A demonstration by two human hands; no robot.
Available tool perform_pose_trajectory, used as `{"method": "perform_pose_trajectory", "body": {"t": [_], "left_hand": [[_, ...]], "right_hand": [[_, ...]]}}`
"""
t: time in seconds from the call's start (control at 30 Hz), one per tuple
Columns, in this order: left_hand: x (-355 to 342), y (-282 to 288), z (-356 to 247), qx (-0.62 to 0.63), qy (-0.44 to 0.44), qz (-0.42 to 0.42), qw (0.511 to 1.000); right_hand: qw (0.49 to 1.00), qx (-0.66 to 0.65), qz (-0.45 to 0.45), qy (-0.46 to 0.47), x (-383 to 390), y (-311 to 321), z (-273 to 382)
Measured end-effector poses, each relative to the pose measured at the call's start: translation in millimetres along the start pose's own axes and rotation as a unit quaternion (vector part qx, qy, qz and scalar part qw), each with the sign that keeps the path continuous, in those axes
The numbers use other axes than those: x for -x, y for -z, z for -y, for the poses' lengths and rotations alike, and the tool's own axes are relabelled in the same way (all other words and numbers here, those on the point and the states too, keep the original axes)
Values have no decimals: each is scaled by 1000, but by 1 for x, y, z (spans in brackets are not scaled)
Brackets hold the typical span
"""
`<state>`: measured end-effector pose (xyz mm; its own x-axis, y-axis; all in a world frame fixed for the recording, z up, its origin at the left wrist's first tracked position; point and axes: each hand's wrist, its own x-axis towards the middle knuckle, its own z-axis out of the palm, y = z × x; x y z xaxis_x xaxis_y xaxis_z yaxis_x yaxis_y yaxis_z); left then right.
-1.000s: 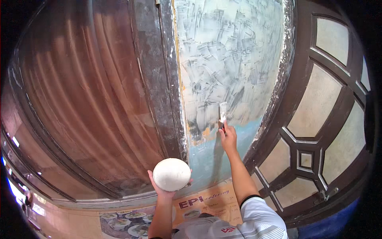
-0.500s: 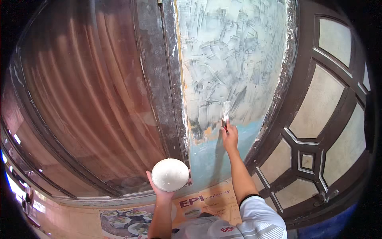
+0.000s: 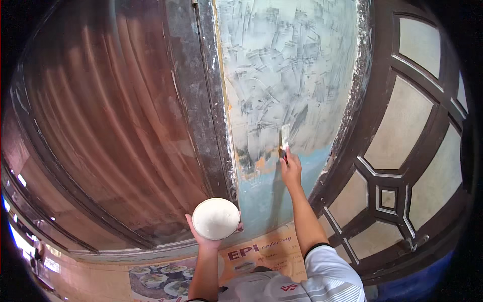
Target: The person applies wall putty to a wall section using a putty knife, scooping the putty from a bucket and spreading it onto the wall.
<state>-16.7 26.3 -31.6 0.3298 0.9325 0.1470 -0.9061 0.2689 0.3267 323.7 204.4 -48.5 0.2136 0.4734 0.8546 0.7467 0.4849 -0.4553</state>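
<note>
From below, my left hand point(image 3: 205, 242) supports a round white bowl point(image 3: 215, 219). Pale putty-like paste covers its inside, and some of my fingers are hidden behind it. My right hand point(image 3: 292, 171) is closed round the handle of a putty knife point(image 3: 285, 136). Its blade points up and lies at the wall panel point(image 3: 292, 75), close to the lower edge of the coated part; firm contact is hard to make out. Rough white-grey strokes cover the panel above, while blue paint point(image 3: 261, 201) shows below, with an orange patch point(image 3: 260, 163) at the border.
Left of the panel stands a dark, worn wooden frame point(image 3: 188, 90) with glass and a brown curtain point(image 3: 110, 126) behind it. At right is a dark brown door point(image 3: 372, 151) with pale panels. A printed banner point(image 3: 236, 261) with food pictures lies low, beneath my arms.
The whole view has shifted slightly. Against the wall, the putty knife has moved a little to the right and its blade has turned somewhat. My left hand still holds the bowl.
</note>
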Motion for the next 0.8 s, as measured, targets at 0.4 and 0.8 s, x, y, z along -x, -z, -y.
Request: {"method": "perform_pose_trajectory", "body": {"t": [0.4,0.8], "left_hand": [[18,8,-15,14,-43,10,999],[30,17,-10,-10,-105,-56,993]], "right_hand": [[996,26,69,-53,93,8,-16],[995,33,88,-18,108,0,-36]]}}
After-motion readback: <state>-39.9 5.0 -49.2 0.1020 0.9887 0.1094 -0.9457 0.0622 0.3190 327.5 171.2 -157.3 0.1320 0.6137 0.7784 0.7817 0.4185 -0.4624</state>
